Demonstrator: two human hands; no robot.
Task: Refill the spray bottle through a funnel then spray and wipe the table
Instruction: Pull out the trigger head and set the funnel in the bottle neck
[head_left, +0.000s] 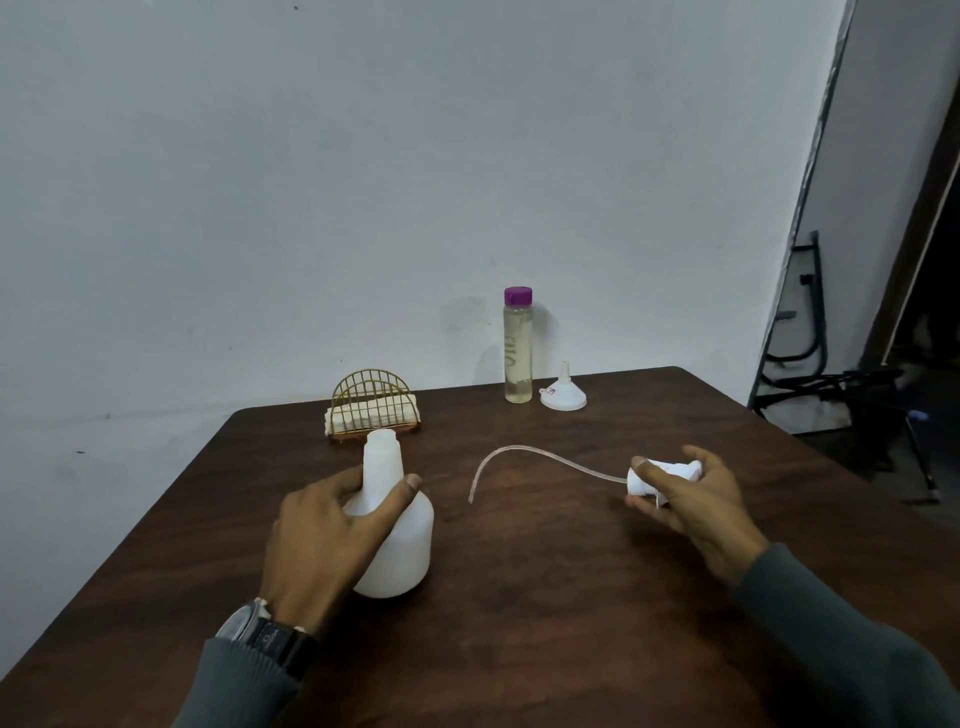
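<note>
A white spray bottle (402, 540) stands upright on the brown table (545, 597) with its neck uncapped. My left hand (332, 540) grips it around the neck and shoulder. My right hand (696, 499) holds the white spray head (662, 475) just above the table to the right, and its thin dip tube (524, 454) curves out to the left. A clear refill bottle (518, 353) with a purple cap and pale liquid stands at the far edge. Next to it a white funnel (563, 392) rests upside down.
A gold wire holder (375, 402) with white folded cloths sits at the back left of the table. The wall is right behind the table. Black metal frames (810, 338) lean in the dark corner at the right.
</note>
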